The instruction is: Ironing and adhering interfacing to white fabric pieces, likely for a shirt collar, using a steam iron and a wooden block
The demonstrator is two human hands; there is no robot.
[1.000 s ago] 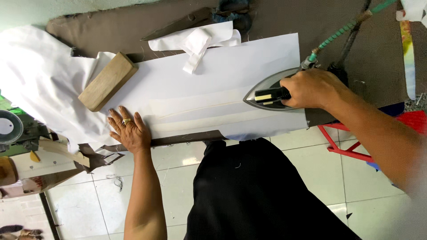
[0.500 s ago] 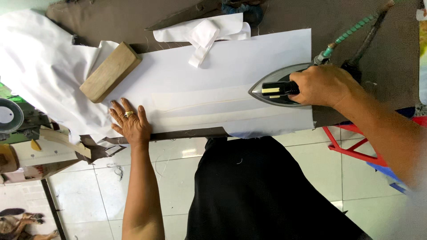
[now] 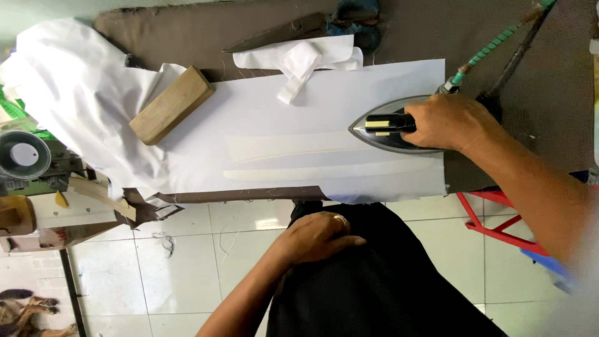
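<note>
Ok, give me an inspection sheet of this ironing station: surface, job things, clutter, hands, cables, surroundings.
Surface: brown padded table, mostly covered by white fabric.
Job's things: iron resting flat on the fabric's right part; two pale strips lie on the fabric.
Clutter: wooden block, small folded white piece, dark pointed tool.
Hands: right hand grips the iron's handle; left hand off the table, on dark clothing.
Cables: green-wrapped hose runs from the iron's rear.
Surroundings: white tiled floor, red frame, sewing machine.
</note>
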